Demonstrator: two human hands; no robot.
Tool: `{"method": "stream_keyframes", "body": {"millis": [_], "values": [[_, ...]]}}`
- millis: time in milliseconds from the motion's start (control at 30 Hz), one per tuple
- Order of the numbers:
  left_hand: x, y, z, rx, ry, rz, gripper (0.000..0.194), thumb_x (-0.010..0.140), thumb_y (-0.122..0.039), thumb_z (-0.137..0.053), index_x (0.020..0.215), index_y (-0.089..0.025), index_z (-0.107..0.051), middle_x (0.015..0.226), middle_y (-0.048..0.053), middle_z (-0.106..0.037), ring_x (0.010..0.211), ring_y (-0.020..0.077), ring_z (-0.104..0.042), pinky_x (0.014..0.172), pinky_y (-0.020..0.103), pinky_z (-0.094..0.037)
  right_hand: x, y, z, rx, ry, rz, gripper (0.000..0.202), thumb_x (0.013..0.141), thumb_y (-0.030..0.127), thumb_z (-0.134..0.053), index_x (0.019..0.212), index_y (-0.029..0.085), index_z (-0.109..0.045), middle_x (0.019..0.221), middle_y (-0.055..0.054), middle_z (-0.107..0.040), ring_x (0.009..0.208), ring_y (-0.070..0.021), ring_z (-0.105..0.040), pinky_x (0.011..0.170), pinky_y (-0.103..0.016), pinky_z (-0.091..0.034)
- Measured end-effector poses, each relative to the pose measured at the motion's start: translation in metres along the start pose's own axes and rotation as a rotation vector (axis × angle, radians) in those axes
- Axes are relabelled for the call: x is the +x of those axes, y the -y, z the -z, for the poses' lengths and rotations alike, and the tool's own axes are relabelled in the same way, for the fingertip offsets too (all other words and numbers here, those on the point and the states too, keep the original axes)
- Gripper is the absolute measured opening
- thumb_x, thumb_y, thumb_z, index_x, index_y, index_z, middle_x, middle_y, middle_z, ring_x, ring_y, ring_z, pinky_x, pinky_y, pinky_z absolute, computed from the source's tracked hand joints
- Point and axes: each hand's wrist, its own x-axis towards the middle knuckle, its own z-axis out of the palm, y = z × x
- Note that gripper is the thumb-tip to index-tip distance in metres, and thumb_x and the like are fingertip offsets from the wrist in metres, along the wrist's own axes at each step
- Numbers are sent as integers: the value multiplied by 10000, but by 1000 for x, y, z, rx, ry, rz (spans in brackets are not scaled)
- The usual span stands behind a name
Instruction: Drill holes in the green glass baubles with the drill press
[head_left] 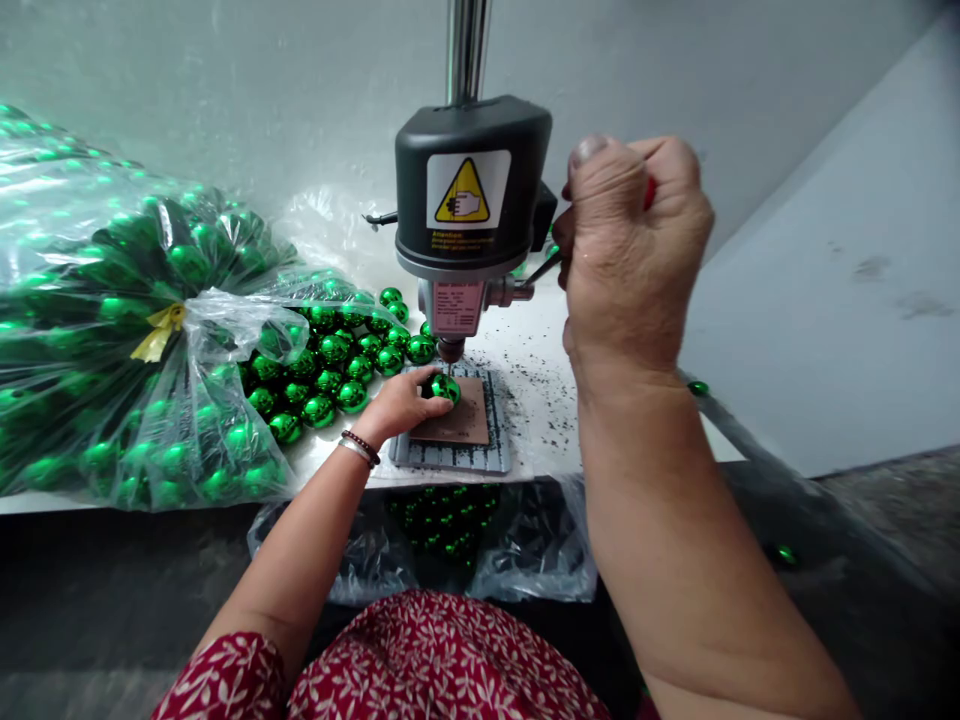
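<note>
Below the drill bit of a bench drill press point(472, 190), my left hand point(405, 402) grips a shiny green ball point(445, 389) between thumb and fingers. The ball rests over a brown board point(469, 415) on the grey slotted base point(450, 458). The bit's tip meets or nearly meets the ball's top; I cannot tell which. My right hand point(634, 240) is raised to the right of the drill head, its fingers wrapped round the feed lever point(546, 268). A bit of red shows between those fingers.
Loose green balls point(330, 380) lie on the white table point(544, 440) left of the base. Large clear bags of green balls point(135, 370) fill the left side, one tied with a yellow ribbon point(161, 330). Dark shavings point(532, 370) litter the tabletop. Beneath its edge hangs an open plastic bag point(525, 550) holding more balls.
</note>
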Motion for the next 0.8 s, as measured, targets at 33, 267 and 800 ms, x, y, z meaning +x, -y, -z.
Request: {"method": "stream_keyframes", "body": {"millis": [33,267,800], "values": [[1,1,0,-6,1,-3,609,682,-384,-695,1259,-213,-599,1075,33,-703,968,211,-637,913,309,-471,0,0,0,0,1,5,273,844,342,-509,689,167,-368,596,53,-324,520,-20,-320,530,-185,-312],[1,5,-4,-75,15,-21,689,641,-351,-742,1293,-202,-578,1155,45,-681,1009,217,-628,939,310,-460,1,0,0,-24,3,-8,275,859,317,-510,677,184,-352,586,47,-331,510,-25,-310,499,-187,-316],[-6,-7,-9,-137,54,39,732,628,-295,-776,1317,-190,-553,1175,39,-679,1075,236,-614,974,319,-442,-35,-3,13,-28,0,82,285,857,406,-490,773,137,-444,663,37,-388,588,5,-343,570,-160,-329]]}}
